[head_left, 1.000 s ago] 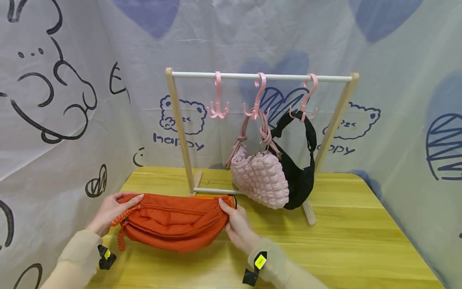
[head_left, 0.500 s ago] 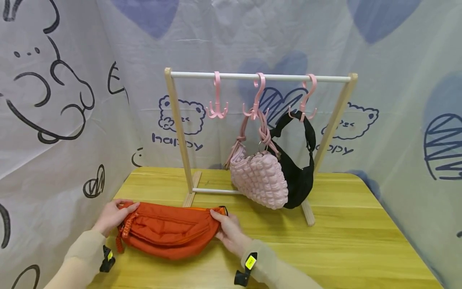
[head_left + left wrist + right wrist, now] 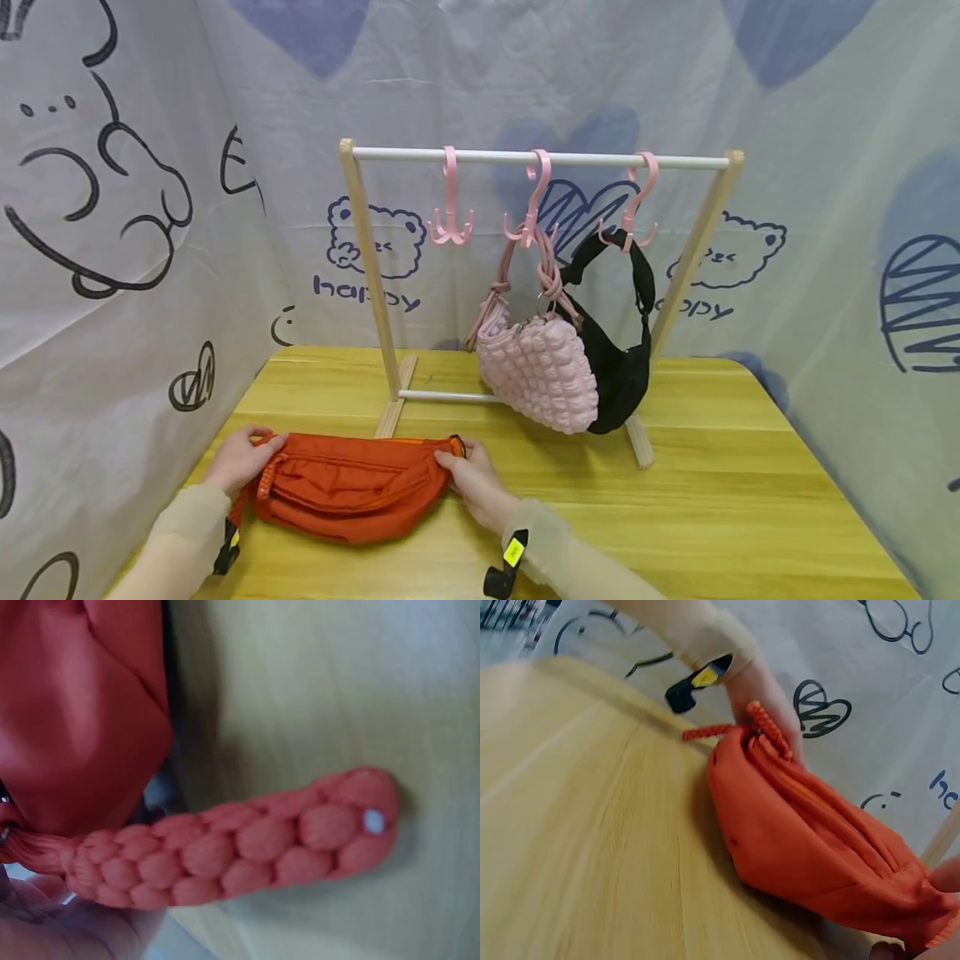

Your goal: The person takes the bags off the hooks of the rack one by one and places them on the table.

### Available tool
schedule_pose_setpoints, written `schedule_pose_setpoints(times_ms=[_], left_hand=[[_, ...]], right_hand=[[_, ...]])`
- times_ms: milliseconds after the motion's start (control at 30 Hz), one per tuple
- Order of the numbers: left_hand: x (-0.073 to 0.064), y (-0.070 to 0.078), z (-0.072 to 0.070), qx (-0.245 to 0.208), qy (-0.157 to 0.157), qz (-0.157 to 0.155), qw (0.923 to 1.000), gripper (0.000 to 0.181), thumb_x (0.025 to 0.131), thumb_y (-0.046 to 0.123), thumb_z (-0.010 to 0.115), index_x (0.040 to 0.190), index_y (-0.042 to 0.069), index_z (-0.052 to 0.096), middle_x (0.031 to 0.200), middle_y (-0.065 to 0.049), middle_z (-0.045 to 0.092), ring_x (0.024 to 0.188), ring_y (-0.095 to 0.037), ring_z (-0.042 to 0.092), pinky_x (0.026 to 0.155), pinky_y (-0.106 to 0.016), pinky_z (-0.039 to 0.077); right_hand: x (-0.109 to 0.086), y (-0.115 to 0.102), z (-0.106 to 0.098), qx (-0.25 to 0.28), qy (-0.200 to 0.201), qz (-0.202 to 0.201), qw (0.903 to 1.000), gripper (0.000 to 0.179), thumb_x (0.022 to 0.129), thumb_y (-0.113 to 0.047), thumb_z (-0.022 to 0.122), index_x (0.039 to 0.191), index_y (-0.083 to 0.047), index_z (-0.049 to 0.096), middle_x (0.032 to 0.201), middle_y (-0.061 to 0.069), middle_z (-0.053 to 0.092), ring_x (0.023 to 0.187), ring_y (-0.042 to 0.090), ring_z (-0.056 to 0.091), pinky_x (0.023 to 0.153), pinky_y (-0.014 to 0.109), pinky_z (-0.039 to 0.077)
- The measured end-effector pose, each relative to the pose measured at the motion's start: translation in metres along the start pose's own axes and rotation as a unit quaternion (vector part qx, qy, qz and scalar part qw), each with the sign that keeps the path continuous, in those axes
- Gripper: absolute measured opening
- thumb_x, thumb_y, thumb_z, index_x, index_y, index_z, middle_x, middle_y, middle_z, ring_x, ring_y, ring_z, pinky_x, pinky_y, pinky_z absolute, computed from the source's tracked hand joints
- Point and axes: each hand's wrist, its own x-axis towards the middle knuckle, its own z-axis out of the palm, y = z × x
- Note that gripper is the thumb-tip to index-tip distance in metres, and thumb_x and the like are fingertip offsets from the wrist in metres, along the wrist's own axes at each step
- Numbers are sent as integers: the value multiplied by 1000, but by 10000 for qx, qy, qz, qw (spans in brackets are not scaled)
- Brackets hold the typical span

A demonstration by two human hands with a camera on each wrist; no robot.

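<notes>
An orange-red waist bag (image 3: 352, 483) is held stretched between my two hands, low over the front left of the table. With thumb and fingers my left hand (image 3: 243, 458) pinches its left end, beside a braided zipper pull (image 3: 225, 851) that fills much of the left wrist view. At the other end, my right hand (image 3: 476, 483) grips the bag by its upper corner, thumb on the front. Seen in the right wrist view, the bag's underside (image 3: 787, 855) is close to the tabletop; whether it touches, I cannot tell.
Behind stands a rack with a white bar (image 3: 600, 158) and wooden legs. Three pink hooks hang there: the left hook (image 3: 451, 200) bears nothing, the middle one carries a pink puffy bag (image 3: 540, 371), the right one a black bag (image 3: 626, 375). Patterned cloth (image 3: 825, 208) surrounds the table (image 3: 712, 517).
Both hands have moved the waist bag down and toward me, slightly left, away from the rack. The rack and its hanging bags stay as they were.
</notes>
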Motion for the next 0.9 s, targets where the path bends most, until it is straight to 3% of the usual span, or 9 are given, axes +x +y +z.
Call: schedule_pose_setpoints(times_ms=[167, 300, 400, 500, 567, 633, 733, 833, 900], left_hand=[[-2, 4, -1, 327, 196, 146, 9992, 62, 104, 40, 49, 138, -12, 44, 132, -40, 52, 114, -51, 56, 95, -59, 46], [-6, 13, -2, 588, 586, 389, 9958, 56, 102, 34, 51, 138, -7, 47, 136, -39, 49, 117, -54, 52, 93, -62, 45], [-13, 25, -3, 793, 908, 724, 9901, 49, 100, 31, 54, 134, -4, 52, 133, -37, 50, 114, -56, 51, 88, -63, 45], [-21, 40, 2, 935, 1159, 1257, 9808, 38, 96, 25, 62, 123, -1, 60, 122, -32, 57, 104, -49, 56, 83, -59, 47], [-26, 48, 9, 980, 1149, 1645, 9748, 30, 94, 23, 67, 115, 2, 64, 112, -24, 61, 96, -39, 61, 80, -53, 50], [-29, 55, 16, 1057, 954, 2004, 9693, 25, 91, 23, 73, 108, 5, 66, 105, -17, 62, 90, -31, 63, 78, -49, 51], [-33, 60, 27, 1192, 377, 2217, 9671, 33, 88, 31, 78, 109, 9, 67, 104, -10, 61, 89, -25, 64, 80, -47, 53], [-36, 60, 35, 1376, -66, 2168, 9664, 50, 83, 43, 82, 117, 10, 66, 109, -9, 58, 91, -24, 63, 83, -48, 54], [-37, 59, 39, 1439, -194, 2100, 9669, 61, 78, 49, 84, 122, 10, 65, 111, -8, 57, 91, -23, 62, 82, -48, 54]], right_hand=[[-3, 0, 0, -1220, 234, -612, 9904, 64, 93, -12, 68, 145, 4, 34, 145, 29, 46, 133, 40, 50, 112, 52, 41], [-7, 0, -1, -2178, 166, -1460, 9649, 63, 91, -13, 70, 143, 1, 38, 144, 28, 43, 136, 42, 43, 115, 56, 35], [-11, -1, -2, -2891, 29, -2176, 9322, 58, 92, -14, 70, 141, -3, 42, 141, 23, 41, 135, 37, 41, 113, 56, 37], [-15, -1, -2, -3539, -72, -2936, 8880, 50, 92, -15, 71, 136, -8, 49, 139, 17, 42, 133, 32, 39, 109, 52, 39], [-18, 0, -2, -3935, -97, -3435, 8527, 43, 91, -16, 71, 131, -10, 54, 139, 16, 44, 130, 30, 39, 107, 50, 41], [-19, 1, -3, -4302, -143, -3746, 8212, 38, 92, -19, 71, 128, -12, 59, 138, 14, 48, 130, 30, 41, 107, 49, 41], [-23, 0, -5, -4827, -301, -3974, 7798, 33, 94, -23, 70, 124, -14, 62, 137, 12, 52, 129, 29, 45, 107, 49, 42], [-25, 0, -6, -5263, -470, -3881, 7551, 33, 95, -27, 70, 125, -17, 63, 137, 9, 54, 128, 28, 49, 107, 49, 42], [-26, 2, -7, -5490, -512, -3751, 7452, 36, 94, -31, 71, 127, -17, 62, 138, 10, 54, 127, 28, 49, 107, 49, 43]])
